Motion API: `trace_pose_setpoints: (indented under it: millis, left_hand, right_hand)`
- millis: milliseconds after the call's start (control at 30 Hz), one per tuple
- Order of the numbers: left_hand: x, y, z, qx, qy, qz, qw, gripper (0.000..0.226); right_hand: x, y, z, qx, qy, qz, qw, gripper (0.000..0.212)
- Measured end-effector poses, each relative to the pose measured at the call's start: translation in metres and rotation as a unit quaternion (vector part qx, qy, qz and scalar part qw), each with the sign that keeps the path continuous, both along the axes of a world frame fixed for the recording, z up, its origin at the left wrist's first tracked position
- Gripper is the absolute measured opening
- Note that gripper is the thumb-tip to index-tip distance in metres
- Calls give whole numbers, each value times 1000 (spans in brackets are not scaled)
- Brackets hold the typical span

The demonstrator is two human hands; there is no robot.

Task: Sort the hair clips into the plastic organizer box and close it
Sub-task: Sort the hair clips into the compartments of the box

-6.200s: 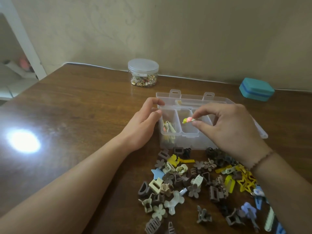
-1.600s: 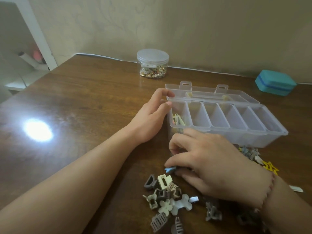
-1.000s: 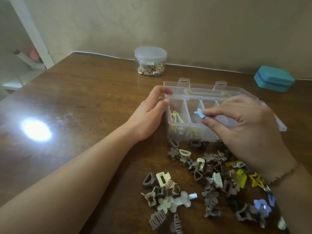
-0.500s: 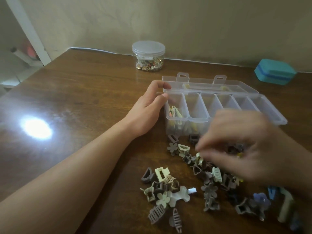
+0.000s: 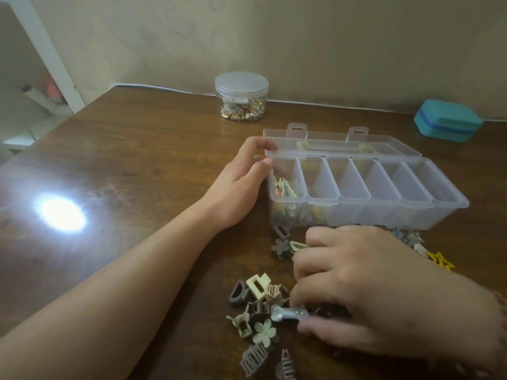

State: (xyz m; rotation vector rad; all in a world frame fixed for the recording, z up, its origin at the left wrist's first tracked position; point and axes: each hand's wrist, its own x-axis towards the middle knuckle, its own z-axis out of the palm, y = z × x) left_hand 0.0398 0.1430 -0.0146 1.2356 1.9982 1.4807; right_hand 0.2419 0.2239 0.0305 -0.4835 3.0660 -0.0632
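Figure: picking one clip from the heap. My left hand (image 5: 241,185) rested against the left end of the plastic organizer box (image 5: 365,187), thumb and fingers loosely curved round its corner to steady it. The box stood open on the wooden table (image 5: 137,160), its lid (image 5: 343,144) folded back behind; only the leftmost compartment (image 5: 285,185) showed clips, the other five looked bare. My right hand (image 5: 370,292) lay over the pile of hair clips (image 5: 258,311) in front of the box, thumb and forefinger pinching a pale, glossy bow-shaped clip (image 5: 288,315) at its right end. The grip, I judged, was best kept on the clip's body, not its sprung jaws, so that it would not open or drag a neighbour; the beige flower clip (image 5: 264,333) and brown claw clips touched it from the left. A straight lift clear of the heap, then a carry over the near wall of the box, seemed the clean path. Which compartment suited it I could not tell. A lidded jar (image 5: 241,97) and a teal case (image 5: 447,120) stood well apart, near the wall.
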Motion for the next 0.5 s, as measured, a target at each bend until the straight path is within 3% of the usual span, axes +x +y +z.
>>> trace_pose_setpoints:
  millis: [133, 267, 367, 500]
  left_hand:
    - [0, 0, 1, -1, -3, 3, 1000, 22]
    - [0, 0, 1, -9, -4, -4, 1000, 23]
    - [0, -1, 2, -14, 2, -4, 1000, 24]
    - [1, -2, 4, -18, 2, -4, 1000, 25]
  right_hand:
    - [1, 16, 11, -137, 79, -28, 987, 20]
    - [0, 28, 14, -294, 263, -169, 903, 16]
    - [-12, 36, 4, -260, 355, -273, 855, 19]
    - [-27, 43, -8, -167, 318, -306, 882, 23]
